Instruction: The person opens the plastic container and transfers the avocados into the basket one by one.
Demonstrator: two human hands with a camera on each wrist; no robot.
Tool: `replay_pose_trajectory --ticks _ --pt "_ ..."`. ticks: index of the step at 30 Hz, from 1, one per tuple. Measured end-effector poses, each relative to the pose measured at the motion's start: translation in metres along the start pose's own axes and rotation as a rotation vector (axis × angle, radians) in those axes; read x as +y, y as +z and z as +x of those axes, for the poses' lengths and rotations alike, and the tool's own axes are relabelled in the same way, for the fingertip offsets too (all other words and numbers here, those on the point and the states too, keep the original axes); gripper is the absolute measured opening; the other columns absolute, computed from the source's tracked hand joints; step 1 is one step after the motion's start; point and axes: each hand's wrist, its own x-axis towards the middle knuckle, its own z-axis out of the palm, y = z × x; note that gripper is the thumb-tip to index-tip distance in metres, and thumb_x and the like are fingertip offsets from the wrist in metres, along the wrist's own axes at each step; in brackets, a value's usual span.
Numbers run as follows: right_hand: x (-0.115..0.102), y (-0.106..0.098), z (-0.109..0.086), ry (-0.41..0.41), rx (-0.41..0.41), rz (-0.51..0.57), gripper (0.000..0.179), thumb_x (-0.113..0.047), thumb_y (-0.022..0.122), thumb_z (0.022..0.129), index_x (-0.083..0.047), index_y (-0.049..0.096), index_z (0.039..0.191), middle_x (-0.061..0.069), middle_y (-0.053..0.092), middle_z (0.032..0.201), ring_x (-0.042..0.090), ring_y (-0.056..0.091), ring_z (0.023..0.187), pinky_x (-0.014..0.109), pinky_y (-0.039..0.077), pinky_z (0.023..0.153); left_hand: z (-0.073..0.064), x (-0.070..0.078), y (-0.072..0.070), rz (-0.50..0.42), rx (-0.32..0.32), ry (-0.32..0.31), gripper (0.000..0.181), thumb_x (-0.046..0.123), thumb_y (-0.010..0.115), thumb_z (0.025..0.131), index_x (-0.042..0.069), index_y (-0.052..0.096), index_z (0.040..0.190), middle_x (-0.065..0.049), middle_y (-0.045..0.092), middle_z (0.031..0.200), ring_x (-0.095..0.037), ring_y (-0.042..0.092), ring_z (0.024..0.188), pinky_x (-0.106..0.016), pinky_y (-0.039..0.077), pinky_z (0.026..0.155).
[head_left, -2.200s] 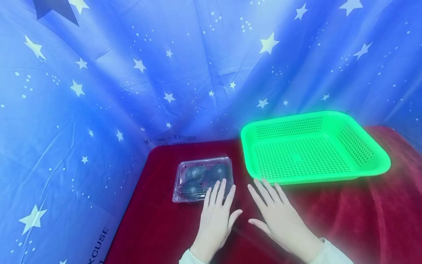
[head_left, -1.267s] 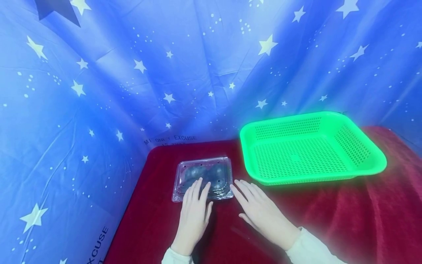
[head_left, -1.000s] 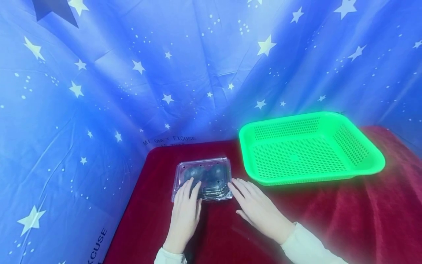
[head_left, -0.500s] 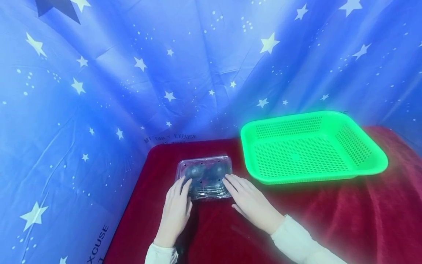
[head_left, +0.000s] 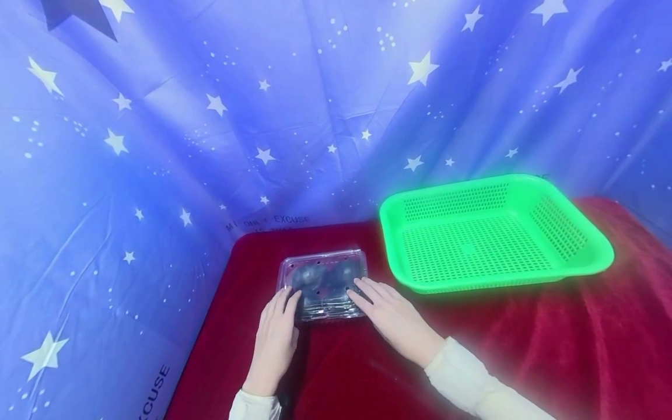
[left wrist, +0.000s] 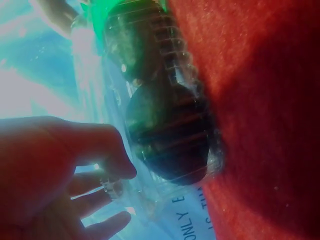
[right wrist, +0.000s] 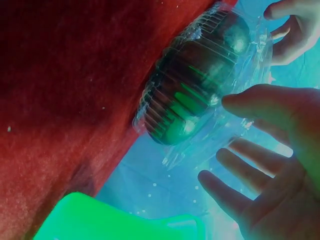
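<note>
A clear plastic clamshell box [head_left: 324, 300] stands on the table, its lid down. Large dark round things [left wrist: 167, 132], fruit-like, show through its wall; their kind is unclear. At the box's front left corner is my left hand [head_left: 275, 335], fingertips over the lid edge and thumb in front. Its fingers are relaxed. My right hand [head_left: 396, 321] reaches to the front right corner, fingertips at the lid. In the right wrist view its fingers are spread, nearly straight, and the thumb tip is close to the box. I cannot tell how firmly either hand touches it.
To the right of the box stands a green plastic basket [head_left: 472, 283] with perforated walls and nothing inside. Dark red cloth [head_left: 362, 373] covers the table. A blue curtain with stars [head_left: 294, 87] hangs behind and at the left.
Both hands have moved left: the left hand from the box's front right to its front left corner, the right hand from beside the basket to the box's right corner. The box has hardly moved.
</note>
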Motion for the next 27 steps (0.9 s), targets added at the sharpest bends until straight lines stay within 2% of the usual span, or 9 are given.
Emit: replay_pose_trajectory --ticks 5,10,15,19,27 --pt "0.001 0.003 0.002 -0.002 0.047 0.011 0.071 0.006 0.078 0.074 -0.006 0.054 0.140 0.018 0.051 0.144 0.036 0.051 0.131 0.049 0.045 0.106 0.001 0.000 0.003 -0.011 0.017 -0.010 0.063 -0.014 0.070 0.069 -0.001 0.059 0.129 -0.023 0.057 0.133 -0.040 0.054 0.126 -0.052 0.046 0.104" --pt "0.000 0.005 0.005 -0.013 0.086 0.003 0.066 -0.002 0.080 0.073 -0.004 0.058 0.135 0.019 0.054 0.139 0.035 0.055 0.126 0.047 0.048 0.103 0.000 0.000 0.002 0.009 0.006 -0.023 0.064 -0.015 0.073 0.069 0.001 0.060 0.129 -0.021 0.059 0.133 -0.037 0.055 0.125 -0.048 0.046 0.104" --pt "-0.001 0.007 0.008 -0.005 0.074 -0.027 0.066 -0.008 0.083 0.074 -0.005 0.058 0.134 0.018 0.055 0.138 0.034 0.055 0.124 0.044 0.049 0.103 -0.001 -0.001 0.001 0.038 0.006 -0.015 0.066 -0.014 0.075 0.068 0.004 0.062 0.129 -0.019 0.061 0.133 -0.034 0.057 0.125 -0.046 0.047 0.104" --pt "-0.002 0.007 0.009 0.005 0.049 -0.046 0.068 -0.005 0.084 0.073 -0.005 0.057 0.135 0.018 0.053 0.139 0.034 0.055 0.124 0.044 0.048 0.104 -0.002 -0.004 0.001 0.052 0.013 0.008 0.065 -0.013 0.075 0.068 0.005 0.063 0.129 -0.017 0.062 0.132 -0.032 0.058 0.124 -0.043 0.047 0.104" --pt "-0.002 0.010 0.012 0.011 0.077 -0.032 0.065 -0.011 0.085 0.072 -0.005 0.059 0.131 0.018 0.056 0.136 0.034 0.056 0.122 0.043 0.050 0.102 -0.003 -0.014 0.002 0.055 0.038 0.088 0.063 -0.011 0.075 0.067 0.007 0.067 0.126 -0.012 0.066 0.128 -0.028 0.061 0.121 -0.041 0.048 0.102"
